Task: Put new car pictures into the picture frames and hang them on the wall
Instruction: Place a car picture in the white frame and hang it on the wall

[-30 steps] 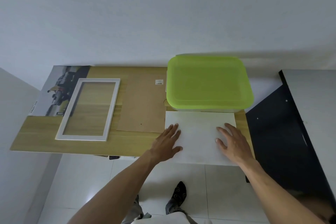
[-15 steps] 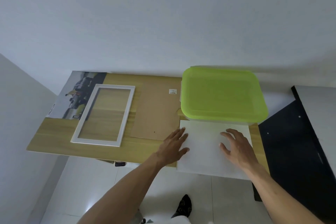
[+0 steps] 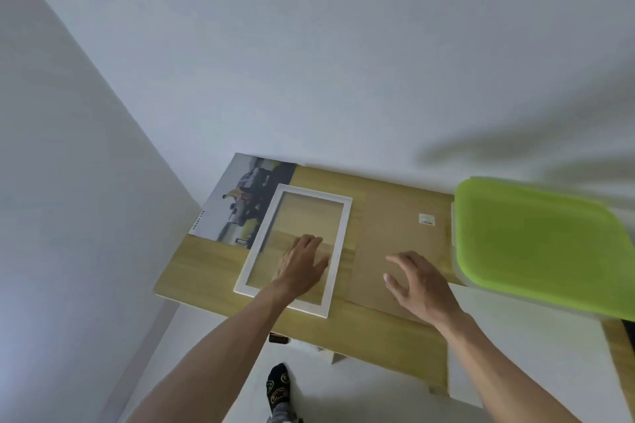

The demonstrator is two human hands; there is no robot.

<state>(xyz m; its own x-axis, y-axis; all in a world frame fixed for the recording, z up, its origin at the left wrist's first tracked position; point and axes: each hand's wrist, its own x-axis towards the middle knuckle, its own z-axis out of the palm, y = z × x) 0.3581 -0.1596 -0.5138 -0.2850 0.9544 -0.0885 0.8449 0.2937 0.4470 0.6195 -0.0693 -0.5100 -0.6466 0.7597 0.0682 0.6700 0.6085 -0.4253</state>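
On the wooden counter: one white rectangular picture frame, one printed car picture, one brown cardboard backing sheet, one lime-green plastic lidded box.

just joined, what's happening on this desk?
A person is working on a picture frame at a wooden desk. The left hand is over the glass of the empty white frame, fingers relaxed. The right hand hovers open over the brown backing board. A car picture lies partly under the frame's far end. A green-lidded box sits to the right. Nothing is in the frame yet.
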